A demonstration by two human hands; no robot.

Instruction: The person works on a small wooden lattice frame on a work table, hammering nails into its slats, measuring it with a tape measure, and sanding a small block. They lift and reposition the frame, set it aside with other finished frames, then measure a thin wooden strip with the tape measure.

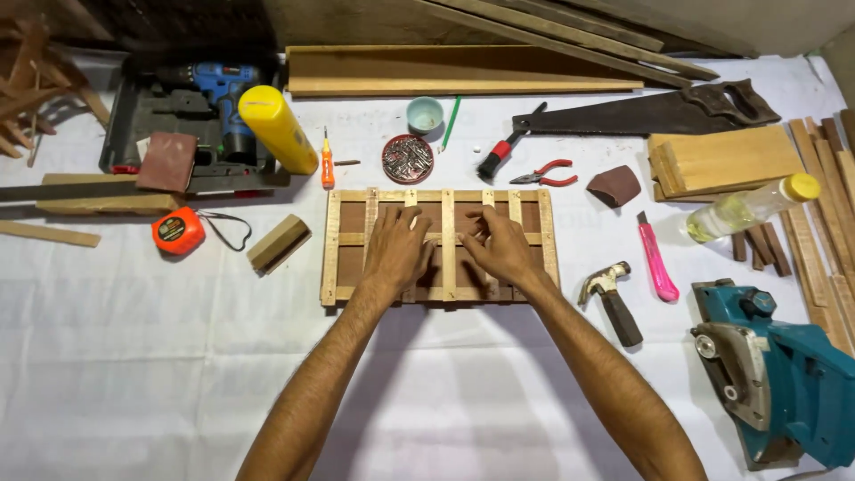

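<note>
Wooden lattice frame (441, 245): pale slats crossed over a dark brown backing board, lying flat on the white-covered bench (178, 374), directly beneath both hands. Left hand (398, 251): palm down, fingers spread and pressing on the slats left of the middle upright, gripping nothing. Right hand (499, 247): just beside it, fingers curled at a crossing of slats; whether a small piece is pinched there cannot be told. Handling judgement: even downward pressure from both palms should keep the slats square to the backing; thin strips look liable to shift if pushed sideways. Left of the left hand: wood block (279, 243), orange tape measure (178, 231), and, farther off, a drill case (191, 116) with a yellow cylinder (278, 129) resting on its edge. Beyond the hands: orange screwdriver (327, 160), round tin of nails (408, 158), red-handled pliers (545, 173), handsaw (659, 111). Right of the right hand: hammer (609, 296) nearest, pink utility knife (656, 261), clear bottle (748, 207), teal circular saw (784, 383). Obstruction judgement: the hammer lies near the right forearm and could be knocked; the rest stands well apart.
</note>
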